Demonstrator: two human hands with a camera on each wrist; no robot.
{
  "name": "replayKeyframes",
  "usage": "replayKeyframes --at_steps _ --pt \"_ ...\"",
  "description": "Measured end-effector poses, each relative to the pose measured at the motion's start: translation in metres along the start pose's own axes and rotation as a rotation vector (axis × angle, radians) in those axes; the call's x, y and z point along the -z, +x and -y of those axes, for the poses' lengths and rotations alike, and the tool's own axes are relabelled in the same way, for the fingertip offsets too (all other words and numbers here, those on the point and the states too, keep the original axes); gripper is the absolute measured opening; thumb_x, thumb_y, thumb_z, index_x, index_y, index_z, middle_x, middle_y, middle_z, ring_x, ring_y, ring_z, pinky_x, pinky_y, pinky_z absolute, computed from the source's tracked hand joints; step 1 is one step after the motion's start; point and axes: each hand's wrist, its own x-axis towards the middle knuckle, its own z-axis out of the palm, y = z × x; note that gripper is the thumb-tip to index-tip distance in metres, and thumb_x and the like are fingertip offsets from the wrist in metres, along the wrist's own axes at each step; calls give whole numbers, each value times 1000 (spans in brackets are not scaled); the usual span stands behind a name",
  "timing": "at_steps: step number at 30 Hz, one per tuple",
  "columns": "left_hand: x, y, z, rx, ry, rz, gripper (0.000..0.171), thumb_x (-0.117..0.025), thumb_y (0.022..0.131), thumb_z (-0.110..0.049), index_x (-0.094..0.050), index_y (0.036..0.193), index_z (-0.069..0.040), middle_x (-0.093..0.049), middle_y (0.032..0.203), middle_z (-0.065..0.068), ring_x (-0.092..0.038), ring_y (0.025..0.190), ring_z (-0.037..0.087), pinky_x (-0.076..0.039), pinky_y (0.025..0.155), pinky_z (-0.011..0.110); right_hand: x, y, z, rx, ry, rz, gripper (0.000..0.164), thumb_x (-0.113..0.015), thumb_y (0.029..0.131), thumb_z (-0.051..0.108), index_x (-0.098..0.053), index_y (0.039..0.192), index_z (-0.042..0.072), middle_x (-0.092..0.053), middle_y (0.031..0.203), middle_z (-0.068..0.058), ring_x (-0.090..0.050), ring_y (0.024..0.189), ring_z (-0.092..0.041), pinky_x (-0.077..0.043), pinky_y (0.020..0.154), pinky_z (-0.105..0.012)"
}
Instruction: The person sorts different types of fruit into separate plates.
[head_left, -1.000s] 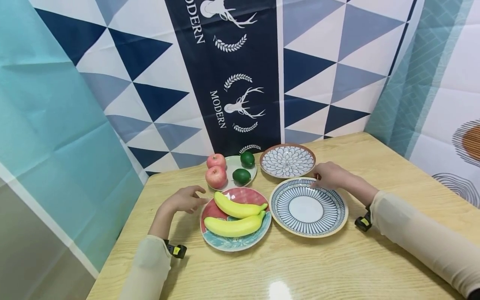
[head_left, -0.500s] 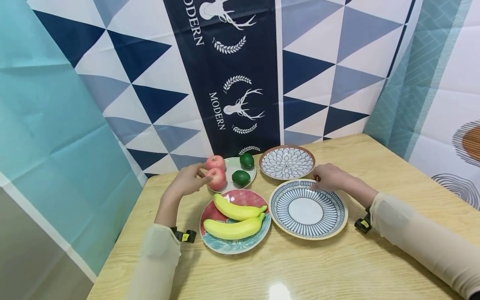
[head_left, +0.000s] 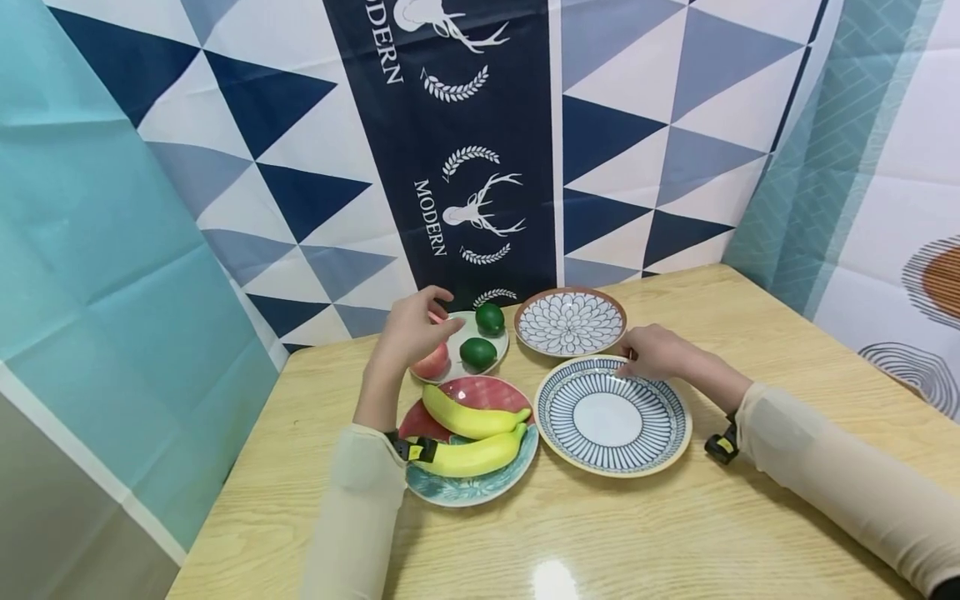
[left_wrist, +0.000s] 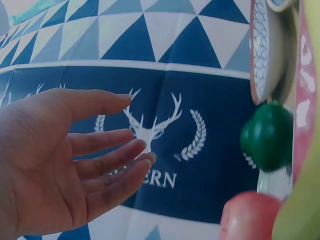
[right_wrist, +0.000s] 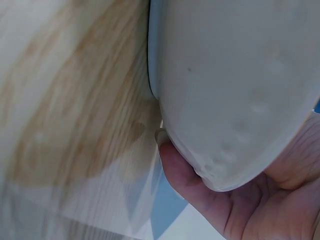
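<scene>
My left hand [head_left: 420, 325] hovers above the small pale plate [head_left: 459, 340] at the back, partly covering the red apples [head_left: 432, 363] on it. Its fingers are spread and lightly bent, with nothing between them, as the left wrist view also shows of the hand [left_wrist: 65, 160]. Two dark green lime-like fruits [head_left: 477, 354] share that plate. On the right, my right hand [head_left: 654, 350] grips the far rim of the blue-striped plate [head_left: 607, 419]. Seen from the right wrist, a fingertip [right_wrist: 180, 167] curls under the plate's pale underside [right_wrist: 230, 90].
Two yellow bananas [head_left: 472, 457] lie on a red and teal plate [head_left: 491, 390] below my left forearm. A brown-rimmed plate with a petal pattern [head_left: 570, 323] stands behind the striped one. A patterned cloth [head_left: 480, 125] hangs along the table's back edge.
My left hand has moved from beside the banana plate, forward and to the right, past the apples, to above the pale plate. The right hand keeps its grip on the striped plate's rim.
</scene>
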Motion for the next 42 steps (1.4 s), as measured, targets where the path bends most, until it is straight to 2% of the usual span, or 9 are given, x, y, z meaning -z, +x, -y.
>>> replayKeyframes --at_steps 5,12,18,24,26,28,32,38,42 --pt "-10 10 -15 23 44 -29 48 -79 95 -35 -65 135 -14 -69 110 8 -64 98 28 -59 86 41 -1 -1 1 -9 5 1 22 -82 95 22 -67 84 9 -60 78 -2 -52 73 -21 -42 66 -34" --pt "-22 27 -23 43 178 45 53 -80 92 -40 -65 136 -14 -69 119 9 -62 104 27 -56 91 46 -2 -1 1 -20 10 -5 22 -82 95 21 -67 84 9 -59 78 -3 -52 72 -20 -42 65 -33" --pt "-30 45 -20 -5 321 178 55 -80 93 -40 -66 137 -10 -70 125 9 -61 107 26 -55 97 44 -1 1 0 -29 -2 -6 22 -82 95 21 -66 83 10 -58 77 -3 -51 72 -20 -41 65 -33" --pt "-34 61 -8 -88 386 420 58 -78 96 -37 -62 145 -11 -65 138 14 -59 116 26 -56 99 42 1 3 3 -34 -3 -1 23 -81 95 22 -66 83 10 -57 76 -3 -51 72 -20 -39 66 -33" --pt "-35 65 -6 -106 405 474 60 -79 96 -36 -61 147 -11 -62 143 15 -57 121 27 -55 102 43 2 3 4 -36 -4 0 24 -81 95 22 -65 82 10 -57 76 -3 -51 72 -21 -39 66 -33" --pt "-36 68 -4 -119 444 502 62 -79 95 -36 -60 148 -11 -61 145 14 -56 123 27 -53 105 44 3 3 5 -38 -6 1 24 -82 95 22 -65 81 10 -57 76 -3 -51 71 -21 -39 66 -34" --pt "-39 72 -1 -104 490 538 65 -79 93 -40 -60 148 -11 -61 145 13 -55 124 27 -50 108 46 3 4 5 -49 -8 9 24 -82 94 23 -65 82 10 -58 77 -3 -51 72 -21 -39 66 -34" --pt "-52 78 7 -102 469 610 67 -80 91 -44 -60 148 -15 -61 142 11 -52 125 27 -49 110 47 0 4 1 -51 5 19 22 -82 95 24 -68 85 10 -60 79 -3 -53 74 -21 -42 66 -34" --pt "-62 79 11 -100 474 632 67 -82 90 -43 -61 147 -17 -61 137 10 -50 124 28 -48 110 48 -3 2 -1 -50 9 20 22 -81 95 23 -67 84 11 -59 78 -3 -53 73 -21 -42 66 -34"
